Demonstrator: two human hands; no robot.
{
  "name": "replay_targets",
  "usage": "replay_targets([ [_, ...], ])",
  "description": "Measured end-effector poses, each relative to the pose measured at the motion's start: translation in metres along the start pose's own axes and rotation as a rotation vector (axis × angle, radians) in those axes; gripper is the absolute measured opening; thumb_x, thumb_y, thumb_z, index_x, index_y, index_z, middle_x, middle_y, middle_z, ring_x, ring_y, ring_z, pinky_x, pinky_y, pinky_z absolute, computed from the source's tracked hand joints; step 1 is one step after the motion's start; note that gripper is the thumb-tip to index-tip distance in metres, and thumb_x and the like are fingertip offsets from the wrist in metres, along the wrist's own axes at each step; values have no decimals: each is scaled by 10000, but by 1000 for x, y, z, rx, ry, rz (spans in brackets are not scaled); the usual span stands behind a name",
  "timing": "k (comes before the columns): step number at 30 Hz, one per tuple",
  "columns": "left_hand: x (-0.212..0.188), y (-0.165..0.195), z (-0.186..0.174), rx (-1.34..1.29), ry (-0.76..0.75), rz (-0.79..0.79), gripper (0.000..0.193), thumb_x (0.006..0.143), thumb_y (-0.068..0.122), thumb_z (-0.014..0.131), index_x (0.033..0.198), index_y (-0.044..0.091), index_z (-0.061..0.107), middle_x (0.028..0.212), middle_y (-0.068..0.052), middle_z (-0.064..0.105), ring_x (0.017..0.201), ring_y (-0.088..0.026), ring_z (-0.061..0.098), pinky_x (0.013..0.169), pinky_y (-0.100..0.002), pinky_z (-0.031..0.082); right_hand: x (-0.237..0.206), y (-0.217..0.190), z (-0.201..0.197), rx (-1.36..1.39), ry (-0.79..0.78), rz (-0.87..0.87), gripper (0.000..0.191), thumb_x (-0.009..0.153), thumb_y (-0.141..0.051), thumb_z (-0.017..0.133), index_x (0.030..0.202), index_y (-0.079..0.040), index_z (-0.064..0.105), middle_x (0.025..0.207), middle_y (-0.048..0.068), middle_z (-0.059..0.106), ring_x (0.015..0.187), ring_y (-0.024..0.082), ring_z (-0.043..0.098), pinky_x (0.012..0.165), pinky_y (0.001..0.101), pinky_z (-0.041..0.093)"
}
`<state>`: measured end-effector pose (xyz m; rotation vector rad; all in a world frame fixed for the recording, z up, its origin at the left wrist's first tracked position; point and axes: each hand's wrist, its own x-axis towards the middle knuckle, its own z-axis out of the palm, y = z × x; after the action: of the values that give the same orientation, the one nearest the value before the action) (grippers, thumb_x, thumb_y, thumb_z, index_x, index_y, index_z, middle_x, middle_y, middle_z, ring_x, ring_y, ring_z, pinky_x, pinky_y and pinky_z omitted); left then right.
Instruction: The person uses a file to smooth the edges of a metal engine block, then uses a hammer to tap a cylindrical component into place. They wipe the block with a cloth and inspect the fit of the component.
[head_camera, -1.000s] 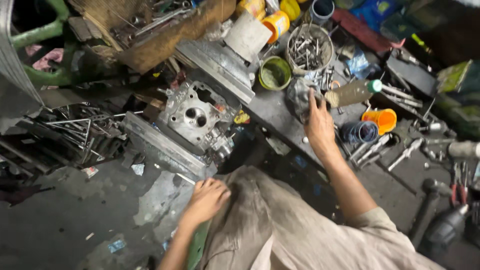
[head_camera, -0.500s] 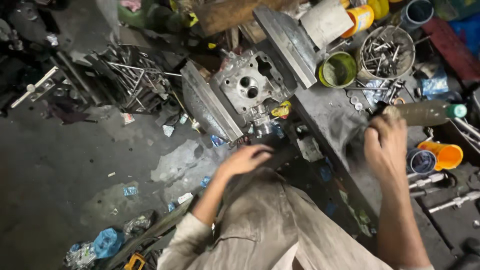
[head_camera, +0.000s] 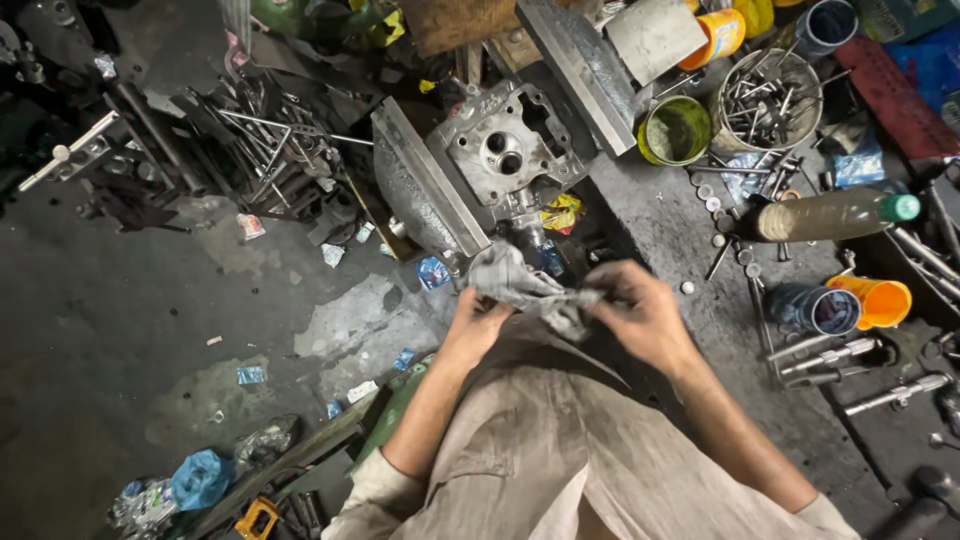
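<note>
A crumpled grey rag (head_camera: 525, 288) is stretched between both hands just above my lap. My left hand (head_camera: 478, 322) grips its left end and my right hand (head_camera: 642, 312) grips its right end. Just beyond the rag, a grey metal cylinder head (head_camera: 510, 150) with two round ports rests between two slanted steel bars (head_camera: 428, 190), with a yellow scrap (head_camera: 562, 212) beside it.
A dirty workbench (head_camera: 690, 250) on the right carries a green-yellow tub (head_camera: 676, 130), a tin of bolts (head_camera: 770, 100), a brown bottle with a green cap (head_camera: 830, 214), orange cups (head_camera: 884, 300) and loose tools. Metal rods (head_camera: 270, 150) and litter lie on the oily floor at left.
My right hand came off the bench and my left hand rose from my lap; both now hold the rag in front of me. The view has shifted left.
</note>
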<state>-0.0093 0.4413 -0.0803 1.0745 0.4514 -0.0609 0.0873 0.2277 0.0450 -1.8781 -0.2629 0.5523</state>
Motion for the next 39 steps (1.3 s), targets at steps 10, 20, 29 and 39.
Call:
replay_targets([
  [10,-4,10,-6,31,-512,413,211,981,-28,758,1106,71,618,1197,-122,697,1241,-234,640,1122,-365,518,23,-20,-58,532,-321,-365,192,916,-217,713,928,-28,743,1139,79,695,1204,223,591,1210,394,392],
  [20,-6,26,9,182,-575,110,446,1005,133,651,1410,6,514,1407,-97,637,1269,-179,619,1068,-343,510,68,-77,9,-372,-99,-333,331,966,-149,593,1266,-44,685,1114,101,709,1003,243,696,887,388,575],
  [29,4,79,19,372,-592,116,306,1065,169,570,1355,78,606,1302,-39,712,1259,-152,653,1081,-300,506,119,-113,73,-1205,-51,-378,701,954,-505,625,1387,45,578,1094,254,675,875,390,691,613,461,569],
  [39,11,78,9,587,-661,106,361,1053,230,588,1366,51,594,1313,-95,665,1236,-192,615,1045,-336,475,153,-107,-19,-331,-793,-464,310,1010,-295,627,1201,-70,722,1076,152,782,904,244,756,792,418,606],
])
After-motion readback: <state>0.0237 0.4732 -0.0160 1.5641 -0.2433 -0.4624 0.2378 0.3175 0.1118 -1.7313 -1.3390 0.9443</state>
